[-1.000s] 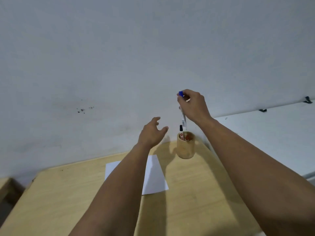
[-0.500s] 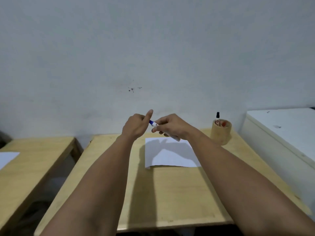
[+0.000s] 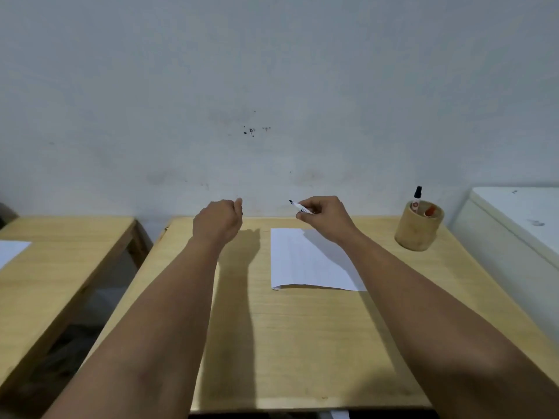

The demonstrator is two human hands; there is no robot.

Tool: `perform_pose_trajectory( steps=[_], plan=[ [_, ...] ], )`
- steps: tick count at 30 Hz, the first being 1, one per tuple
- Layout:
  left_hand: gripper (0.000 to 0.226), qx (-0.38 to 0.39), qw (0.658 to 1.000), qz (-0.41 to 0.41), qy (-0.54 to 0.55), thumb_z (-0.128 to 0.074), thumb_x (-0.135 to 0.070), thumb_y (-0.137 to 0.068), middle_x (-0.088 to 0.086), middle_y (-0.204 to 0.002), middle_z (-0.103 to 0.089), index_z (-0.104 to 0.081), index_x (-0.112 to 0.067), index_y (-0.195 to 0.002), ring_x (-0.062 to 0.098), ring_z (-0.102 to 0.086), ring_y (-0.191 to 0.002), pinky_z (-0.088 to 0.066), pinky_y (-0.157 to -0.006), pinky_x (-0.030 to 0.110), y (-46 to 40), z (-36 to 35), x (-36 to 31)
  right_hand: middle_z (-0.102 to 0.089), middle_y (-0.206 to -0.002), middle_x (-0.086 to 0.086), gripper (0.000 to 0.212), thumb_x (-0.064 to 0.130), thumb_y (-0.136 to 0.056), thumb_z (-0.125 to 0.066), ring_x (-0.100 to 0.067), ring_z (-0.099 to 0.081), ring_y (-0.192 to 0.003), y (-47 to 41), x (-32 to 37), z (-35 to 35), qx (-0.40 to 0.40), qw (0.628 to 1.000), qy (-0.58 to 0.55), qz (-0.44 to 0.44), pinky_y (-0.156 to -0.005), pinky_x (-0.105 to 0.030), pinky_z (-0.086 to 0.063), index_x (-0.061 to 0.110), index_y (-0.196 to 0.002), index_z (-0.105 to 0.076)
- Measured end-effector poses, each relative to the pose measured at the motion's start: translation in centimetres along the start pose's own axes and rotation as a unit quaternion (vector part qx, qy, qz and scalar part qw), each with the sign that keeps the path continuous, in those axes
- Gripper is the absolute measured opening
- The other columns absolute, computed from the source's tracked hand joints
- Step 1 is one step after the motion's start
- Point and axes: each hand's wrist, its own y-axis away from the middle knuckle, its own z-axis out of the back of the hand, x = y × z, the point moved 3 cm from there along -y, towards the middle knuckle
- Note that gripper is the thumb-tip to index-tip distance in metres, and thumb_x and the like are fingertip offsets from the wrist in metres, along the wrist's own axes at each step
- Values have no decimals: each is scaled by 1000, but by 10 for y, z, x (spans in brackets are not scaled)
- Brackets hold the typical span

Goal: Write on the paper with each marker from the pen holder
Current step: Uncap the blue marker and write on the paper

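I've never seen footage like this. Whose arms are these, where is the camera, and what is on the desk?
There is no machine here: a person wears a wide-angle camera on the head, so you look down along both bare arms. The right hand holds an uncapped white marker, tip pointing left, above a white sheet of paper lying on the light wooden desk. The left hand is closed; whether it holds the cap cannot be seen. At the far right stands a round wooden pen holder with a black-capped marker and a red marker inside.
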Motion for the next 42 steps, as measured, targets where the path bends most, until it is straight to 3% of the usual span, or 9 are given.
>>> perform_pose_trajectory(
  steps=[5,10,14,18,22,26,30,32,42],
  plan=[
    [50,91,963,-104,-230,-27,-46,-105,6,-118,-69,-66,-16,-118,31,-63,-111,-39,-98,45,20,-57,-3,-70,-82,4,19,9,-89,-79,-9,-59,-71,-13,-17,-1,-18,999,-44,-25,-73,-24,-45,28,-92,-80],
    [54,83,953,-126,-265,-28,-51,-103,5,-117,-68,-66,-16,-119,30,-62,-109,-43,-92,43,25,-73,1,-62,-65,14,27,7,-89,-80,-19,-59,-74,-17,-25,3,-21,993,-112,-32,-75,-33,-49,34,-89,-79],
    [64,53,964,-85,-246,-30,-66,-95,8,-118,-64,-61,-17,-119,33,-58,-109,-42,-87,46,25,-59,-4,-80,-91,-16,23,6,-93,-78,-23,-65,-70,-15,-22,8,-28,982,-173,-68,-73,-35,-55,19,-109,-70],
    [45,-26,967,-184,-177,-41,-51,-99,9,-112,-64,-63,-14,-114,34,-56,-102,-44,-82,45,30,-45,-22,-77,-90,-18,20,5,-103,-65,-21,-63,-58,-14,-13,23,-69,966,-240,-71,-56,-28,-56,15,-109,-49],
    [46,34,960,-264,-86,-45,-41,-99,4,-137,-62,-59,-19,-136,31,-57,-121,-50,-90,44,57,-48,-41,-81,-103,-18,3,15,-103,-67,-24,-70,-70,-12,1,34,-49,922,-365,-123,-63,-29,-61,14,-104,-64],
    [55,88,963,-241,-83,-42,-50,-99,-1,-157,-47,-51,-21,-145,22,-45,-142,-50,-102,41,85,-61,-40,-81,-118,-14,29,8,-98,-51,-26,-77,-94,-10,4,36,9,845,-502,-182,-79,-35,-58,13,-113,-75],
    [51,108,960,-244,-77,-42,-50,-100,0,-153,-51,-56,-17,-137,21,-46,-140,-44,-106,41,94,-74,-32,-81,-87,-4,6,22,-100,-69,-17,-72,-74,-13,2,14,-14,898,-410,-161,-60,-26,-51,18,-103,-73],
    [52,97,965,-239,-58,-41,-51,-100,0,-155,-50,-56,-18,-138,21,-45,-141,-40,-110,40,96,-80,-28,-68,-64,-2,23,38,-101,-69,-14,-59,-52,-17,-1,-2,-57,926,-336,-160,-49,-21,-41,18,-88,-71],
    [60,103,974,-203,-6,-39,-55,-101,-2,-165,-35,-45,-25,-153,19,-24,-156,-21,-125,43,96,-90,-20,-70,-62,-7,38,39,-96,-73,-16,-57,-49,-16,-29,-86,-81,963,-215,-140,-47,-25,-44,3,-86,-68]
  ],
)
